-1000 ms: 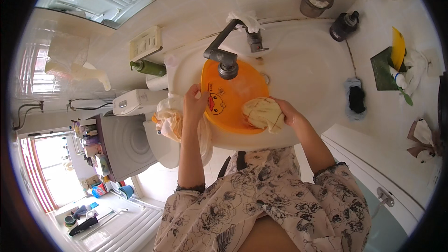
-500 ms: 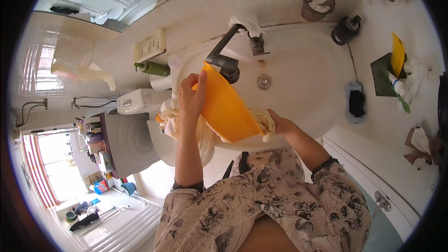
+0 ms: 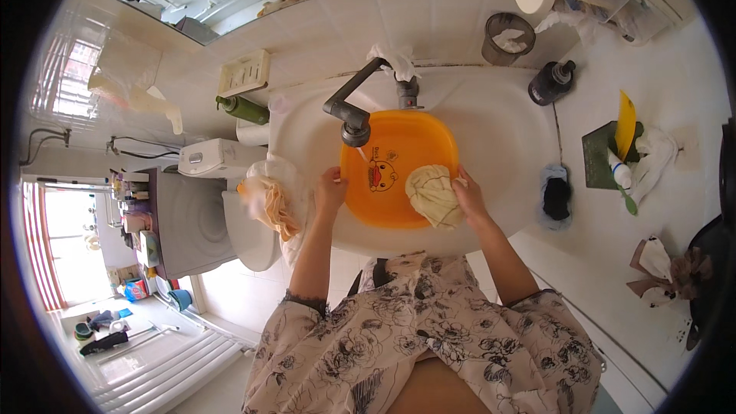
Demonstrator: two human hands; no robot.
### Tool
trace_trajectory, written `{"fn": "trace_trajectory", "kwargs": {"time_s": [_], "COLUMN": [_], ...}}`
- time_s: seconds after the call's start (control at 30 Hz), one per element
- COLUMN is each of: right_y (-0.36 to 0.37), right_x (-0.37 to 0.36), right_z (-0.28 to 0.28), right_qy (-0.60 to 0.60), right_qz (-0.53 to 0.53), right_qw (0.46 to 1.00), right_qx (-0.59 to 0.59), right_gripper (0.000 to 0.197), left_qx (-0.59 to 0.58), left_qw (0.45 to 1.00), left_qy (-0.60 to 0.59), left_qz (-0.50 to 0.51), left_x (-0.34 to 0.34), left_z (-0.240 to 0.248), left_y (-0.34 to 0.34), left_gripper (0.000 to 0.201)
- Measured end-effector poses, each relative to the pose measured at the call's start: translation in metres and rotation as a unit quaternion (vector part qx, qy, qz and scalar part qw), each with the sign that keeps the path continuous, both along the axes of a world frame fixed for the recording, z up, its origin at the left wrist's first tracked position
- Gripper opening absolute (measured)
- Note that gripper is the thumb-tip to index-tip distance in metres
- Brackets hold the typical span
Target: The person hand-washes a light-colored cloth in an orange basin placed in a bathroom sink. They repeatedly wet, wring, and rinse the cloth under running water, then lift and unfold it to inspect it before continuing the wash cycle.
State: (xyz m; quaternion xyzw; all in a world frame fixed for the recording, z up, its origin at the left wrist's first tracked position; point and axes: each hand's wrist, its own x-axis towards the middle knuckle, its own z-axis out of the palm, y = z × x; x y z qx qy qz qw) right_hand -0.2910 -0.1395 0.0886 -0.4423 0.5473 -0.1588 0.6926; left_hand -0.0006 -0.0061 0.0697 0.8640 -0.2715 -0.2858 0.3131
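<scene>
An orange plastic basin [image 3: 399, 211] with a cartoon duck face on its bottom sits upright in the white sink [image 3: 502, 130]. My left hand [image 3: 330, 190] grips its left rim. On the right, my right hand [image 3: 469, 196] is closed on a crumpled pale yellow cloth [image 3: 432, 195] beside the basin's right rim; whether the fingers also pinch the rim I cannot tell. The cloth lies partly over the basin's inside. Above the basin's left part hangs the dark swivel faucet [image 3: 354, 124], and a thin stream seems to fall from its head.
Peach and white fabric [image 3: 276, 211] is heaped left of the sink, beside a toilet [image 3: 249, 234]. A green bottle [image 3: 247, 110] and a soap tray [image 3: 244, 70] stand at back left. On the right are a dark bottle [image 3: 552, 83], a tumbler [image 3: 507, 40] and a green box [image 3: 602, 157].
The basin has gone from tilted on its side to lying level under the faucet. My left hand has moved down to its left rim. The cloth now shows over the basin's right part.
</scene>
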Motion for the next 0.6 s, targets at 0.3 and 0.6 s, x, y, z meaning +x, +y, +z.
{"fn": "trace_trajectory", "kwargs": {"time_s": [0.3,0.6], "right_y": [0.007,0.029], "right_x": [0.012,0.076], "right_z": [-0.019,-0.008], "right_qy": [0.029,-0.066], "right_qz": [0.046,-0.019], "right_qw": [0.988,0.997], "right_qx": [-0.141,-0.023], "right_gripper": [0.048,0.041], "left_qx": [0.059,-0.127], "left_qw": [0.991,0.974], "left_qy": [-0.103,0.189], "left_qz": [0.055,0.025], "left_x": [-0.017,-0.033], "left_z": [-0.042,-0.025], "left_y": [-0.008,-0.042], "left_gripper": [0.032,0.036]}}
